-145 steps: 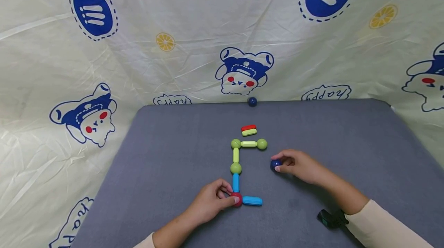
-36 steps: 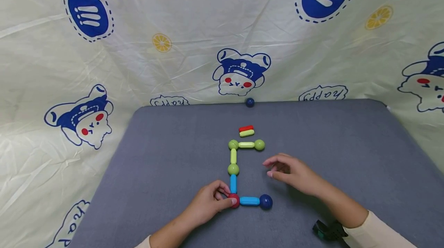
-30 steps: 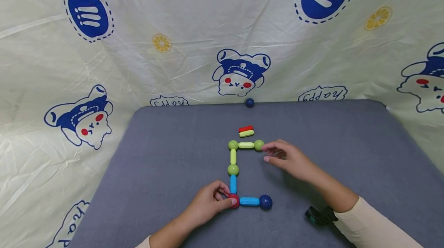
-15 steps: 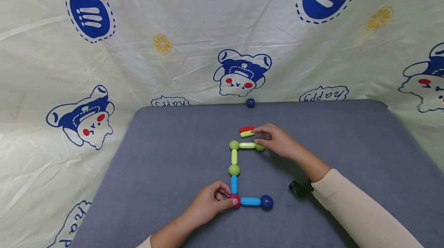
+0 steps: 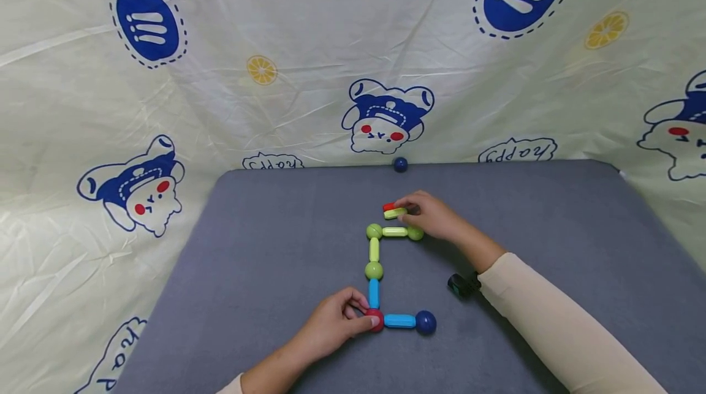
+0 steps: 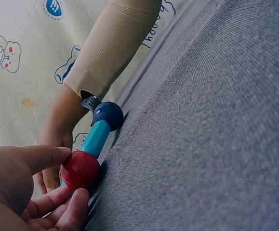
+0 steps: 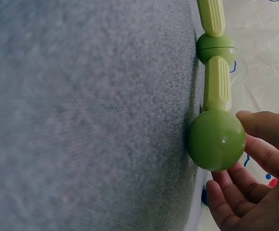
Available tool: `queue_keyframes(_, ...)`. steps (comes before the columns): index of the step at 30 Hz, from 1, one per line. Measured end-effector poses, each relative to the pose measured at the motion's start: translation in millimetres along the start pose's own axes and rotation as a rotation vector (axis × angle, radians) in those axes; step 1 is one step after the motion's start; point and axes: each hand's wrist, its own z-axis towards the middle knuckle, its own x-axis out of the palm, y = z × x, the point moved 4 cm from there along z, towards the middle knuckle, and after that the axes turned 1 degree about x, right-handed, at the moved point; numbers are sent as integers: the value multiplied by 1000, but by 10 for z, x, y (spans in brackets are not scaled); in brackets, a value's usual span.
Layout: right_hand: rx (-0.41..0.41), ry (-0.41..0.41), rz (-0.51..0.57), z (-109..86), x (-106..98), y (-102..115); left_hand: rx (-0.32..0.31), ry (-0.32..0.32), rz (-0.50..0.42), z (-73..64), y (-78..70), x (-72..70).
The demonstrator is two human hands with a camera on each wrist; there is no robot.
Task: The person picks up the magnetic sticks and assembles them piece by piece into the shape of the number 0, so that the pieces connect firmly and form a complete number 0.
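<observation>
My left hand point(image 5: 336, 320) pinches the red ball point(image 5: 375, 320) at the near corner of a chain of toy balls and rods. From it one blue rod point(image 5: 374, 293) runs away from me. Another blue rod point(image 5: 399, 321) runs right to a dark blue ball point(image 5: 426, 322). Farther along come green balls point(image 5: 374, 270) and yellow-green rods point(image 5: 394, 231). Beyond the chain, my right hand point(image 5: 427, 213) has finger and thumb around a loose red rod point(image 5: 388, 207) and yellow-green rod point(image 5: 394, 213) lying side by side. The right wrist view shows the end green ball point(image 7: 217, 140) before these fingers, hiding the loose rods.
A second dark blue ball point(image 5: 400, 164) sits at the far edge of the grey table point(image 5: 276, 247). Behind hangs a pale printed cloth point(image 5: 309, 112). A black wrist camera point(image 5: 463, 285) is strapped at my right wrist.
My right hand has put a dark blue ball at the end of the blue rod and let go. It then moved away from me to the loose rods. My left hand stays on the red ball.
</observation>
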Motion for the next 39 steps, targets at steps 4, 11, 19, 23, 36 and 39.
queue_keyframes(4,-8,14,-33,28,29,10,-3,0,9,10,20,-1)
queue_keyframes(11,9,15,-101,85,75,-3,1,1,0,5,2,-6)
queue_keyframes(19,35,11,-166,139,105,31,-9,8,14,18,14,-3)
queue_keyframes(23,31,-8,-189,159,120,35,-9,8,30,29,30,-1)
queue_keyframes(36,114,-37,-31,99,58,2,11,1,36,19,37,0)
queue_keyframes(39,117,-51,1,60,11,12,6,3,34,17,35,-3)
